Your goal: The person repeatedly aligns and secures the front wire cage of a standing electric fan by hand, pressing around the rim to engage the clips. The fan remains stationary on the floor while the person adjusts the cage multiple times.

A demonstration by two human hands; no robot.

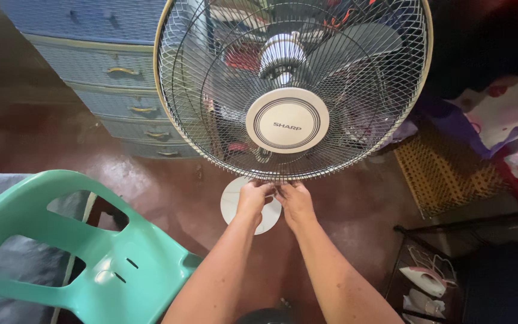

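A standing fan (289,90) faces me, with a round wire guard, a cream rim and a cream centre disc. Grey blades show behind the wires. Its round white base (232,201) rests on the dark red floor below. My left hand (253,197) and my right hand (295,198) meet at the bottom edge of the guard, fingers curled on the rim there. Whether they pinch a clip or only the rim is hidden by the fingers.
A green plastic chair (91,252) stands at the lower left. A blue drawer chest (109,72) is behind the fan at left. A woven yellow mat (442,171) and patterned bedding (511,114) lie at right. A dark wire rack (433,276) holds an iron, lower right.
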